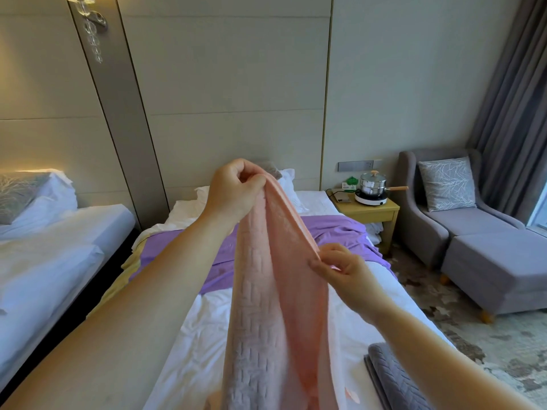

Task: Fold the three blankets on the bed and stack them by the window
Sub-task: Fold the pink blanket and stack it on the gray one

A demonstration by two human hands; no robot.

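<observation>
The pink blanket (266,306) is mid-fold, held up over the bed (201,335). The left hand (233,190) has its fingers clamped on the top edge, and the right hand (340,267) pinches the same edge lower down. A grey blanket (387,377) lies folded at the bed's near corner, and the purple blanket (334,232) is spread unfolded further up. Next, probably, the right hand must find the matching corner and bring the edges together squarely.
</observation>
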